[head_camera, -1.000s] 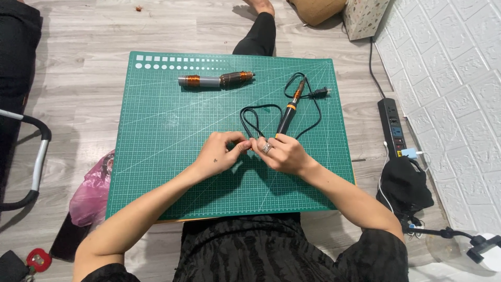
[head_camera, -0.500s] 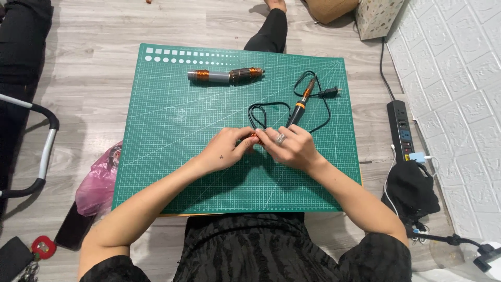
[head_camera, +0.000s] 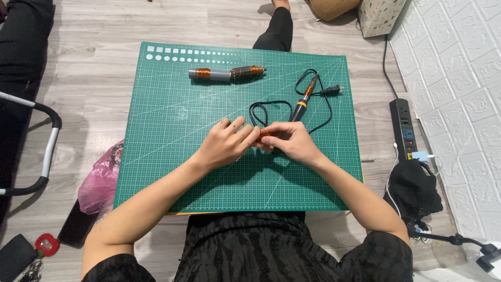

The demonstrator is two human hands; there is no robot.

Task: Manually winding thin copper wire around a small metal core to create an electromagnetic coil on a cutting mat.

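Two bare hands over a large green cutting mat [head_camera: 172,151] laid flat on the grey wooden floor [head_camera: 104,21]. Near the mat's far edge, a grey cylindrical tool with orange bands [head_camera: 227,74], lying on its side, well apart from both hands. Right of middle, a black pen-shaped tool with an orange collar [head_camera: 302,102], tip pointing away, its black cord [head_camera: 271,107] looped loosely about it on the mat. Off the mat at the right, a black power strip [head_camera: 405,128] beside the white wall. At the left, a pink plastic bag [head_camera: 102,177] against the mat's edge. At the mat's middle, left hand [head_camera: 224,146] and right hand [head_camera: 292,143] meeting, fingertips of each pinched on a small orange part [head_camera: 263,134] held between them, just above the mat.
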